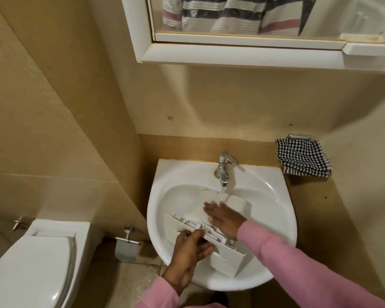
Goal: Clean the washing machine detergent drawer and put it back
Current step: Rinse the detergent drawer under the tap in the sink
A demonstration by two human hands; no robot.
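Note:
The white detergent drawer (227, 252) lies tilted in the white sink (276, 218), its far end under the chrome faucet (224, 167). Water runs from the spout onto the drawer's far compartments. My left hand (189, 250) grips the drawer's front panel at the near left, fingers curled round its edge. My right hand (220, 216) reaches inside the drawer with its fingers straight, resting flat on the inner surface just below the water stream.
A black-and-white checked cloth (302, 158) hangs on a holder at the right of the sink. A toilet (33, 263) stands at the lower left, with a paper holder (127, 243) on the wall between. A mirror cabinet (253, 41) hangs above.

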